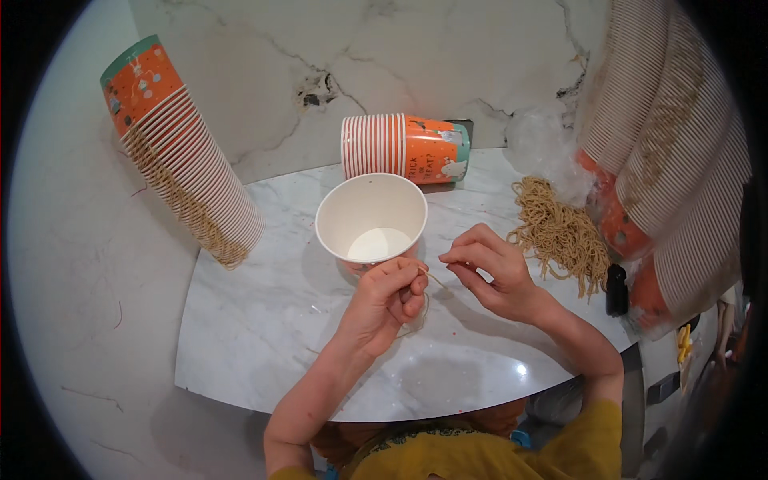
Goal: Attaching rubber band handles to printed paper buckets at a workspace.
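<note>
A paper bucket (371, 200), white inside with an orange outside, stands upright in front of me with its mouth tipped into view. Close to its near side, my left hand (388, 300) pinches a thin tan cord (434, 279). One short end sticks out to the right, and a loose length hangs below the fingers. My right hand (498, 276) is just to the right, thumb and fingers drawn together near that end. Whether anything is between those fingertips is too small to tell.
Behind the bucket lies a sideways stack of orange buckets (408, 148). At left leans a tall nested stack (188, 160) with tan cords along its side. Right of my hands are a heap of tan cords (560, 236), a black object (616, 290) and bagged bucket stacks (664, 136).
</note>
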`<move>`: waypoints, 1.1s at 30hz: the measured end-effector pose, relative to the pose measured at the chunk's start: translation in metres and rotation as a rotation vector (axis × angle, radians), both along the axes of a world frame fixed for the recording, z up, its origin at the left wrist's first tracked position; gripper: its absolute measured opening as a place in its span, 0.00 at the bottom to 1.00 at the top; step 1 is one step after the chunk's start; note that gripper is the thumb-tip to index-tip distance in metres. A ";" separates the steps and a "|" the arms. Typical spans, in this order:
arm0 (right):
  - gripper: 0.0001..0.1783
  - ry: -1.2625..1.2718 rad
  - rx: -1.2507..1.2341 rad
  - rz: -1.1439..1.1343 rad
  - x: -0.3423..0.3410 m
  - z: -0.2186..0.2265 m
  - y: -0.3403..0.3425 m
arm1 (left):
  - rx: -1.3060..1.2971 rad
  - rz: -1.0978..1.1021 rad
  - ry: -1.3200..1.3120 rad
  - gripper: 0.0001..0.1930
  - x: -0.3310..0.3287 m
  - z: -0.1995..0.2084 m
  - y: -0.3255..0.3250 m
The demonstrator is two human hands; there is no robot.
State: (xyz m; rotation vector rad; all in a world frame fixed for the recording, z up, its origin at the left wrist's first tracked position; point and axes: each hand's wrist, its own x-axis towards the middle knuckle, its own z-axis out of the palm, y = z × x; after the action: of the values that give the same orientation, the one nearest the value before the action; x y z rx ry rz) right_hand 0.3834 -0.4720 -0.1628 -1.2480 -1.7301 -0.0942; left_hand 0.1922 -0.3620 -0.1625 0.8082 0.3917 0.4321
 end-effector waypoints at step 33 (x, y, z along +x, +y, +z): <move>0.11 -0.200 0.101 -0.079 -0.031 0.026 0.034 | 0.533 0.222 0.184 0.11 -0.031 0.010 0.019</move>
State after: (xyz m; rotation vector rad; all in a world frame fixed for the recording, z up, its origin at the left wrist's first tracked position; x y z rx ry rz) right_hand 0.3528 -0.4385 -0.1366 -1.2663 -1.8218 -0.3598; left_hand 0.1616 -0.3432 -0.1522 1.3354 0.5510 0.6867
